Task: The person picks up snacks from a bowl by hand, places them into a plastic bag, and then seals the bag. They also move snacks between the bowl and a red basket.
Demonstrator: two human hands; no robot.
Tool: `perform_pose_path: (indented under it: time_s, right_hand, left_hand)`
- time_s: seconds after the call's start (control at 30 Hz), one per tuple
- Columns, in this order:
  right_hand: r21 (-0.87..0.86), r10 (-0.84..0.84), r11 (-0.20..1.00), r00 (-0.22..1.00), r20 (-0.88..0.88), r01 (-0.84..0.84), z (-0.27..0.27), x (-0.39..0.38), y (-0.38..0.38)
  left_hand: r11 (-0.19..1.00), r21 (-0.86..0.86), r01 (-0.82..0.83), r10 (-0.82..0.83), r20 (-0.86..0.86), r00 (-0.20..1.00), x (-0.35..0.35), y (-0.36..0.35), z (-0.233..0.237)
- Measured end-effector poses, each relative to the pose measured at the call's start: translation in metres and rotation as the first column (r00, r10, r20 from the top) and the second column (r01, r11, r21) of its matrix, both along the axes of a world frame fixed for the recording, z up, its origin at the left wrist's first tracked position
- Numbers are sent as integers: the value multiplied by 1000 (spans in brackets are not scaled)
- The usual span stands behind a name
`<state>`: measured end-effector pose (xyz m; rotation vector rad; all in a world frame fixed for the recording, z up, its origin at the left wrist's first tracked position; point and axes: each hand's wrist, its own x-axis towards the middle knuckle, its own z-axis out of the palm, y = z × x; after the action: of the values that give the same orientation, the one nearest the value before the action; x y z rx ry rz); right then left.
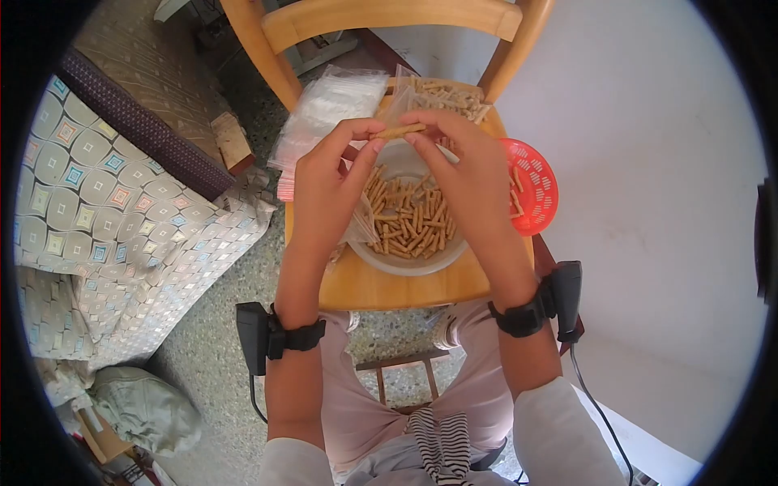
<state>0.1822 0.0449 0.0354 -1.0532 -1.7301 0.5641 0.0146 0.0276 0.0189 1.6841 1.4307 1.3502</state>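
Both hands meet above a pale bowl [403, 269] on a wooden chair seat. Between them is a short brown stick [399, 131], lying nearly level. My left hand [334, 162] pinches its left end with thumb and fingers. At the other end, the fingertips of my right hand [460, 152] are closed on the same stick. Many similar brown sticks [415, 225] lie loose in the bowl below. A clear plastic bag [361, 224] hangs over the bowl's left side, partly hidden by my left wrist.
A stack of clear zip bags [336, 101] lies at the seat's back left. Beside it, a clear bag [450, 97] holds more sticks. A red plastic basket [541, 182] with a few sticks sits at right, near the white wall [648, 162]. Patterned cloth [105, 202] covers furniture at left.
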Motion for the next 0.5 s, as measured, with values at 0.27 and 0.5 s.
perform_pose_path:
  time_s: [0.27, 0.5]
  right_hand:
    - [18, 164, 986, 986, 11, -164, 6, -4, -6]
    - [139, 93, 984, 986, 136, -112, 5, -7, -7]
  left_hand:
    - [993, -77, 86, -86, 13, 996, -1, -1, -1]
    - [997, 39, 60, -56, -96, 994, 2, -1, 0]
